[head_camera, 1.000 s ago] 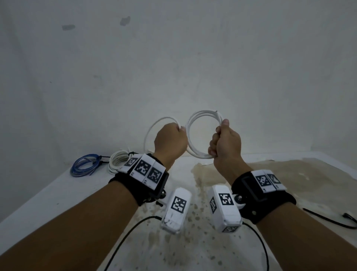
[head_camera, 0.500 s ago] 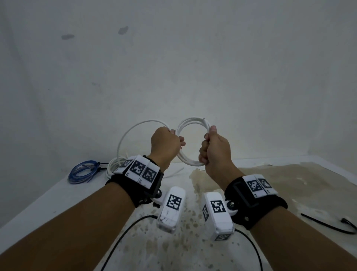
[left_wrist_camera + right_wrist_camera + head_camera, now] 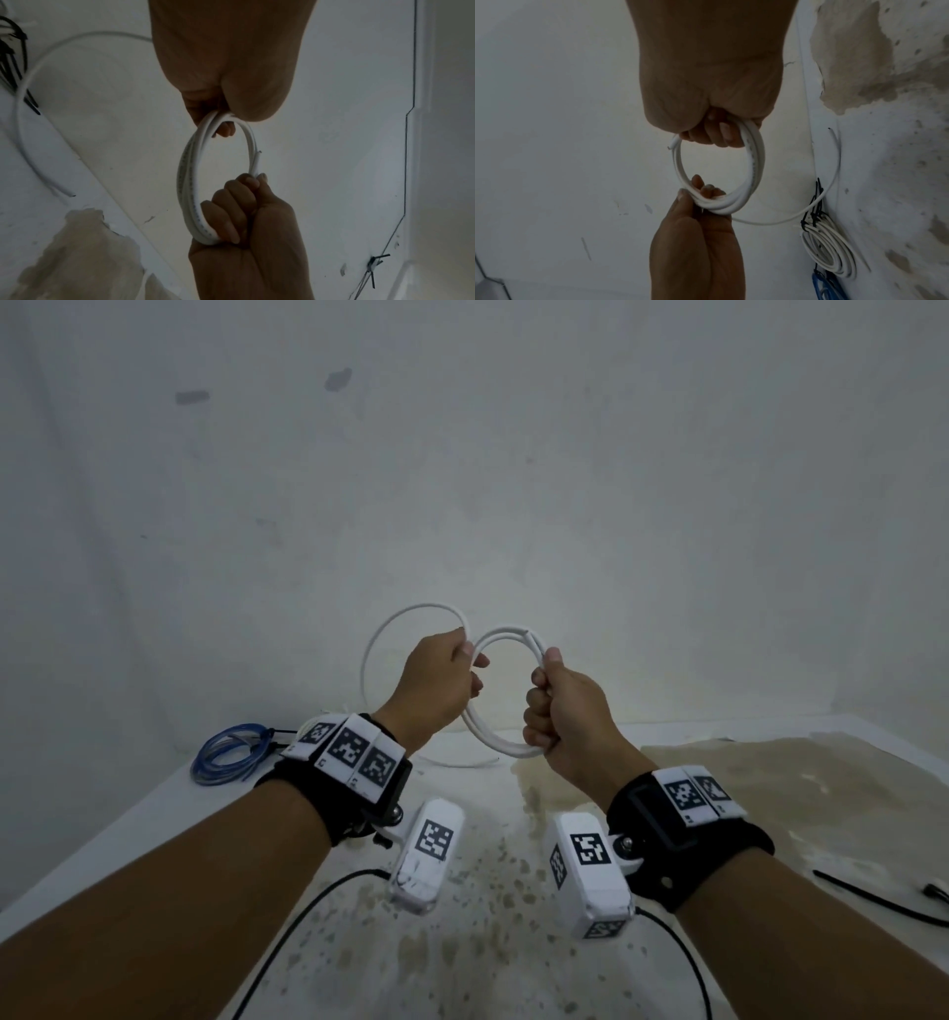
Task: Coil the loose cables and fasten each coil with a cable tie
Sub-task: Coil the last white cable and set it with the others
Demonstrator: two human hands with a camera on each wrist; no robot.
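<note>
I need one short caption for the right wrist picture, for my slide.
Both hands, right hand and left hand, hold a white cable coil; a tied white coil lies nearby.

left hand [image 3: 442, 679]: raised, pinch grip | right hand [image 3: 567, 711]: raised, fist grip | forearms extended forward

Left hand [image 3: 442, 681] closer against the round white plastic cable coil [image 3: 500, 742], its trailing loose loop [image 3: 382, 634] now smaller, right hand [image 3: 567, 713] lower
</note>
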